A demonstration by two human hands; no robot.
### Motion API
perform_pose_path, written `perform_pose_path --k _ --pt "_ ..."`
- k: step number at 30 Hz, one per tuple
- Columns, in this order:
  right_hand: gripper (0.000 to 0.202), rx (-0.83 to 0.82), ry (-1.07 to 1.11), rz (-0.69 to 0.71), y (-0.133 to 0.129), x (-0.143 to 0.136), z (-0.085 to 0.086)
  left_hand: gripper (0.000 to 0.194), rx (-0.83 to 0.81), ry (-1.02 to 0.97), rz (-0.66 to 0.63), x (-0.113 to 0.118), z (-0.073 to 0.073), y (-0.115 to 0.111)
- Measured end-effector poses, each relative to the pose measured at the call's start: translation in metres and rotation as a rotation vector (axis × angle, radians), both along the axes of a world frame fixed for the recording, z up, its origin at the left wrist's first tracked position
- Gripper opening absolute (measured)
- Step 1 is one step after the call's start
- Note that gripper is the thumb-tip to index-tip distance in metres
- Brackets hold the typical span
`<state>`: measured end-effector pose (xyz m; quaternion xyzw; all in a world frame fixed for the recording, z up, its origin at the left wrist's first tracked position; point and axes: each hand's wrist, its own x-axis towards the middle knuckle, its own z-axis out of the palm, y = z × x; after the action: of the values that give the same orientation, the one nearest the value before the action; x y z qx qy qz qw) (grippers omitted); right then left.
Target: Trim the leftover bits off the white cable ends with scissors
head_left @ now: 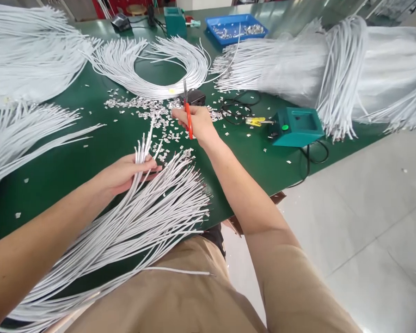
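My left hand [130, 169] is closed around a small bunch of white wires [143, 149], their ends pointing up and away from me. Below it, a large loose spread of white wires [152, 208] runs from the lower left across the table's near edge, with dark tips at the right. My right hand [199, 122] grips a pair of red-handled scissors [188, 121], whose slim metal blades point away from me. The scissors are apart from the bunch. Small pale scraps [159, 108] lie scattered beneath and around both hands.
A coiled wire bundle [152, 90] lies ahead, near a black adapter [197, 97]. More wire bundles [31, 51] are at left, and a plastic-wrapped one [291, 64] at right. A teal device [298, 127] with a cable, another teal device [175, 22] and a blue tray [235, 21] stand on the green table [100, 194].
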<state>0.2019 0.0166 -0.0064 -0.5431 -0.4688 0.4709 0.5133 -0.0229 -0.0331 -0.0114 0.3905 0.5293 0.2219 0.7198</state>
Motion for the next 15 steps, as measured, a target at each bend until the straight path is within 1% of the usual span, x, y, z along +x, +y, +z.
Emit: perform_pose_path --k 3,6,10,13,15 --pt "0.04 0.015 0.116 0.06 0.013 -0.009 -0.009 0.033 0.023 0.049 0.0 0.007 -0.001 0.0" --pt "0.044 0.001 0.247 0.107 0.017 -0.018 -0.02 0.033 0.111 0.119 -0.011 0.007 0.001 0.009" --pt "0.045 -0.044 0.329 0.209 0.007 -0.025 -0.028 0.032 0.211 0.232 -0.059 0.007 0.01 0.025" --pt "0.042 -0.04 0.346 0.273 -0.004 -0.026 -0.026 0.027 0.238 0.257 -0.08 0.009 0.014 0.032" --pt "0.041 -0.034 0.354 0.294 -0.007 -0.026 -0.024 0.025 0.232 0.261 -0.086 0.01 0.014 0.034"
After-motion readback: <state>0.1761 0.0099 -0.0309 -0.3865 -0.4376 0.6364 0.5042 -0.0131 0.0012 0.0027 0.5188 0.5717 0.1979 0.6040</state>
